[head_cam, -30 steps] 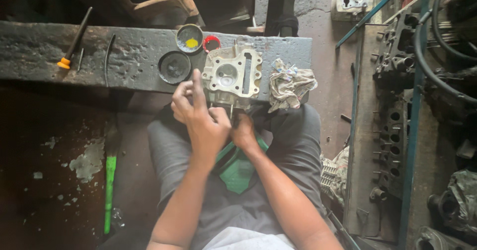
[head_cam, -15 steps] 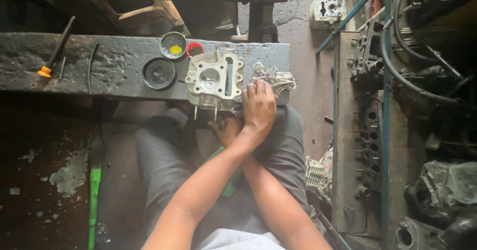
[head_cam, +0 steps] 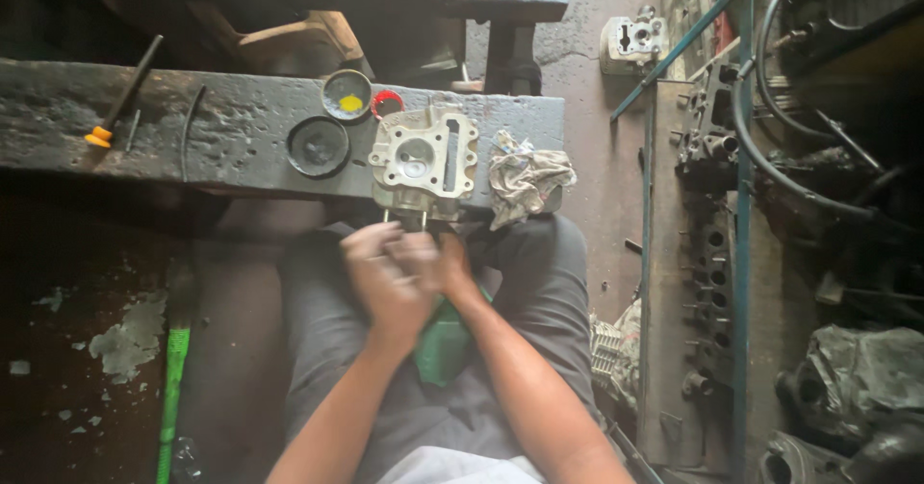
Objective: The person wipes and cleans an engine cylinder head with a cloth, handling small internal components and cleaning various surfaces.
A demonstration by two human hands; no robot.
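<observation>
Both hands, left hand (head_cam: 380,277) and right hand (head_cam: 445,265), blur together; I cannot tell their grip. The metal engine part (head_cam: 424,160) at the bench's (head_cam: 241,109) front edge looks heavy and hard; hold its sides.

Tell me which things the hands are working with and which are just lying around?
In use:
left hand and right hand, close together just below the metal engine part on the bench
green cloth on the lap

Lying about:
rag
black lid
tin with yellow paste
screwdriver
green stick on the floor
</observation>
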